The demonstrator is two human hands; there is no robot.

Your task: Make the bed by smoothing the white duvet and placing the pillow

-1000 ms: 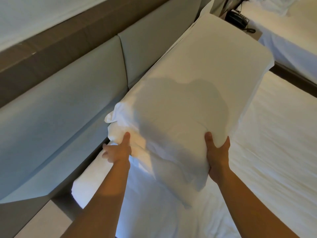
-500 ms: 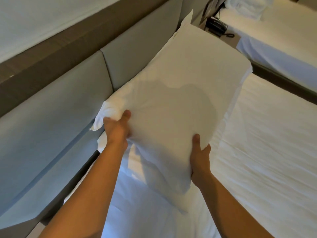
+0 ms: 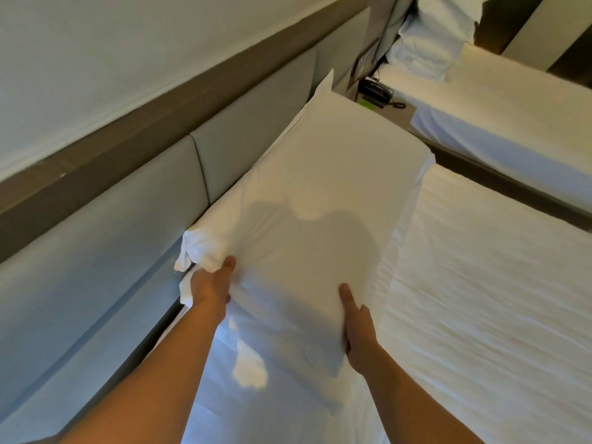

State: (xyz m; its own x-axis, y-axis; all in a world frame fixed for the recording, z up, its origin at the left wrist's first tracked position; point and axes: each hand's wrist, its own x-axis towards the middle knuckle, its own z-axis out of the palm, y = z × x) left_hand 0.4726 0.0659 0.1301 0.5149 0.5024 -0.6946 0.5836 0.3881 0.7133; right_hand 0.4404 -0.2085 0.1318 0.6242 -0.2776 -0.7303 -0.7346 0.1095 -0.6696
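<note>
Pillow (image 3: 320,219) | we grip its near end: left hand (image 3: 209,285) at 9 o'clock, right hand (image 3: 355,325) at 3 | long edge along headboard (image 3: 256,149), 10 o'clock, to seat it square.

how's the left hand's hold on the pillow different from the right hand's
The left hand grips the pillow at its bunched, crumpled corner beside the headboard; the right hand holds a smooth stretch of edge on the duvet side. The left hand reaches farther forward than the right hand. Both have the thumb on top and the other fingers hidden under the pillow.
</note>
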